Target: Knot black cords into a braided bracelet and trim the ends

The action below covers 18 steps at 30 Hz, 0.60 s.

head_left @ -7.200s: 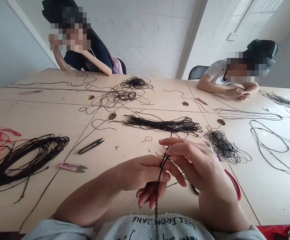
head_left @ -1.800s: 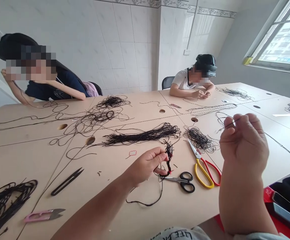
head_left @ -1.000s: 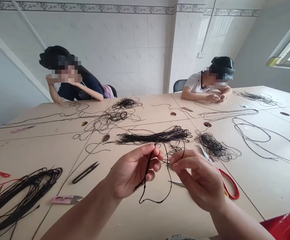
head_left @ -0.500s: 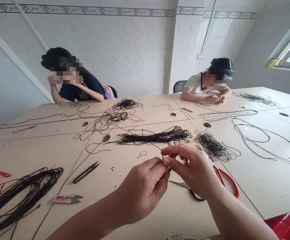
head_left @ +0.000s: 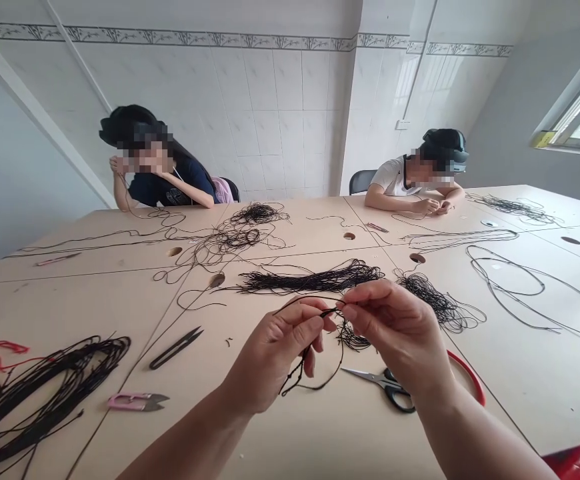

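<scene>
Left hand [head_left: 273, 357]: fingers curled, thumb pinching black cord [head_left: 315, 312].
Right hand [head_left: 395, 330]: thumb and forefinger gripping the same cord.
Cord position: held between both hands above the bench [head_left: 520, 400], loose end dangling.

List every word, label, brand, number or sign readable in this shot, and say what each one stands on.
No text can be read anywhere in this view.
The print on the dark top of the person at the far left is too small and blurred to read.
</scene>
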Tool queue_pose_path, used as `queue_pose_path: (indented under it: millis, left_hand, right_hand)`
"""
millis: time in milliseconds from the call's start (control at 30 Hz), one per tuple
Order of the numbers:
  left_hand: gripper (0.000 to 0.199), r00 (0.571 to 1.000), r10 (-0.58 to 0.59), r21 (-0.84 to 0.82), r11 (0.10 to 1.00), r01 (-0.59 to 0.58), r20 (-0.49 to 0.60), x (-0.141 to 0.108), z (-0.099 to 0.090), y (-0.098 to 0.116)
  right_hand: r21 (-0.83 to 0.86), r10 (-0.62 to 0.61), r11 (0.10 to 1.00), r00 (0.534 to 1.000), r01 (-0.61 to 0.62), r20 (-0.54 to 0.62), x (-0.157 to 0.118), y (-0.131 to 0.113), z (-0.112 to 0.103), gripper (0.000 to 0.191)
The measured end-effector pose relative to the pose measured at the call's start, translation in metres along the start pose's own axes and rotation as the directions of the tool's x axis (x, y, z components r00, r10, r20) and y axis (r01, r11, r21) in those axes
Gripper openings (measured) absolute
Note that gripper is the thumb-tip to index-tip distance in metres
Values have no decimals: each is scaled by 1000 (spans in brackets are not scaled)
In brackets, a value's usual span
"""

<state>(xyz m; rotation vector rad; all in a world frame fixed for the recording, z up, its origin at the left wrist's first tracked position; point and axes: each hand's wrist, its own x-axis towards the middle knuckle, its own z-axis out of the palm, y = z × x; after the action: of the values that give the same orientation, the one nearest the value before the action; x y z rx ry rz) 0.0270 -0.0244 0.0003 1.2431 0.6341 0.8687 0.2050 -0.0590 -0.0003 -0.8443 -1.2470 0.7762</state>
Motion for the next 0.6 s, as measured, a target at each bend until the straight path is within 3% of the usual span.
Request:
queue_pose_path:
  millis: [133,233,300,433,500,600]
  left_hand:
    - [25,979,172,301,944,-132,-109,-4,1,-4]
    - [23,960,264,417,886,-202,-97,-6,-1,-5]
    - [25,973,219,414,894,-170,-73,-5,-5,-2]
    - [32,998,12,404,915,16,-65,-4,-13,7]
    - [31,998,16,480,877,12,-56,-4,-15,9]
    - [32,993,117,615,785,-75,-28,-5,-13,8]
  right_hand:
    - [-27,-39,999,998,40,41,-1,-2,3,11]
    - [-92,-89,991,994,95,66,-2,-3,4,11]
    - [-138,-135,980,987,147,92,-3,-4,4,13]
    - [-204,-191,956,976,209,105,-3,-5,3,21]
    - [-203,-200,955,974,218,105,-3,-5,3,24]
    - [-187,-199,958,972,220,125,-3,-5,5,22]
